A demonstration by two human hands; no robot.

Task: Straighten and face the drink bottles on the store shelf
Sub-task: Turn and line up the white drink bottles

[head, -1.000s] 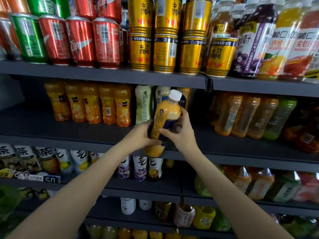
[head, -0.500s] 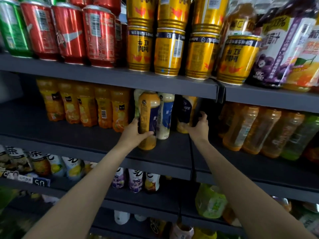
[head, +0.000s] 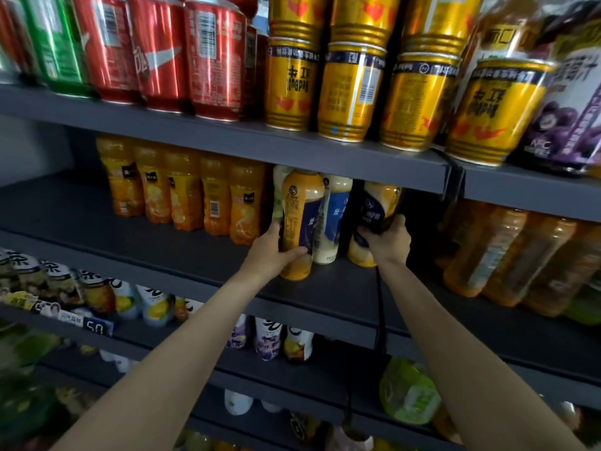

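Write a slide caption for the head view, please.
Left hand and right hand each grip a bottle on the shelf.

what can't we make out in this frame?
- Caps of the yellow bottle in the left hand and the dark-labelled bottle in the right hand: head view, hidden by the upper shelf.
- Tea bottles, right: motion-blurred, labels unreadable.
- Lowest shelves: blurred, cut off by the frame's bottom edge.
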